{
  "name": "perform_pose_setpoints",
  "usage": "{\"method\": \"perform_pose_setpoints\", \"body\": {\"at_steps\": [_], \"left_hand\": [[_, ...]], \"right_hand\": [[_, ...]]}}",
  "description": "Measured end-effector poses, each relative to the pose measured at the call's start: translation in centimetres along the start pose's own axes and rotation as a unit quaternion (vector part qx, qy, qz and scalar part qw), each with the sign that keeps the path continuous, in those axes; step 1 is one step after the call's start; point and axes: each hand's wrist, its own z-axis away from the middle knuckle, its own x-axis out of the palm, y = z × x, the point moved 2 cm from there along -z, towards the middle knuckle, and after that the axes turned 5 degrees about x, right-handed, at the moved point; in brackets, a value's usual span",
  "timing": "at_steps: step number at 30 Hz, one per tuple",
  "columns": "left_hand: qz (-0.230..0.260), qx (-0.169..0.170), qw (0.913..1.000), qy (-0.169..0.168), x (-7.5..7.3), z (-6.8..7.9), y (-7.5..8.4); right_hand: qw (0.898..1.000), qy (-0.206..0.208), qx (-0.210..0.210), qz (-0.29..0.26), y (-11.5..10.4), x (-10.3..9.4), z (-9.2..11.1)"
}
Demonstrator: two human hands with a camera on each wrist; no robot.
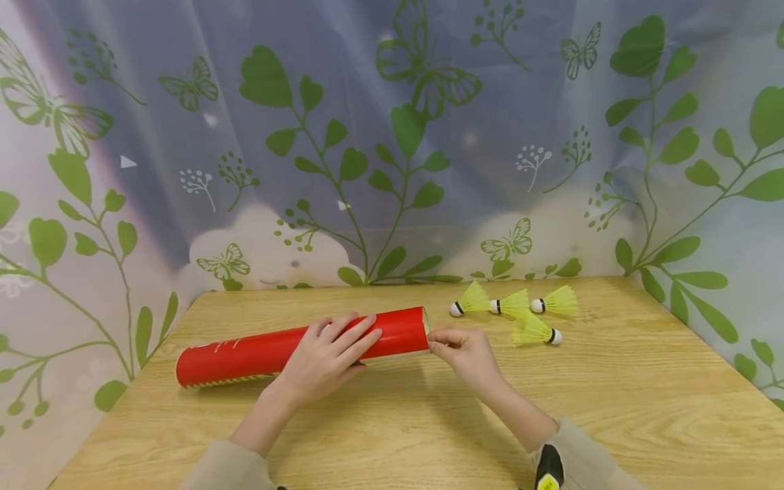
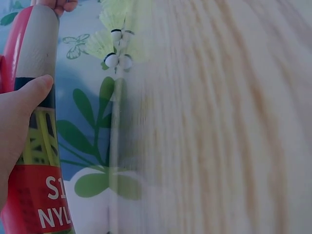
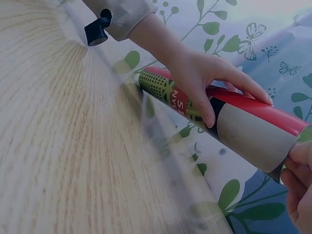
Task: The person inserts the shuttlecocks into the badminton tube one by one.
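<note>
A blue-grey fabric curtain (image 1: 343, 41), softly creased, hangs behind a light-brown, wood-grained rectangular desk (image 1: 612, 381). Printed green leafy stems (image 1: 408, 129), outlined green butterflies (image 1: 419, 64) and a white rounded cloud shape (image 1: 257, 228) decorate the cloth, which turns paler toward both sides.

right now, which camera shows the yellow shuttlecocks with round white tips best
The head view: all four yellow shuttlecocks lie uncovered on the wood-grained table, beyond the right hand. The left wrist view shows them faint and ghosted at top, too blurred to count; the right wrist view shows none.
</note>
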Motion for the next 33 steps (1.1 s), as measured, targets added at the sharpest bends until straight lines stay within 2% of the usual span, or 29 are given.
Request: {"method": "perform_pose_setpoints", "body": {"at_steps": [5, 18, 25, 33], "left_hand": [[0.009, -0.006, 0.9999, -0.01, 0.1, 0.1, 0.0], [0.008, -0.007, 0.9997, -0.022, 0.0, 0.0, 0.0], [0.012, -0.007, 0.9997, -0.021, 0.0, -0.1, 0.0], [0.013, -0.004, 0.9998, -0.014, 0.0, -0.1, 0.0]], "right_hand": [[1.0, -0.008, 0.015, 0.009, 0.0, 0.0, -0.1], [0.998, -0.053, 0.004, 0.017, 0.8, -1.1, -0.3], [0.998, -0.036, -0.003, 0.053, 1.3, -3.3, -0.7], [0.997, -0.002, 0.018, 0.081, 2.6, -6.8, -1.3]]}}
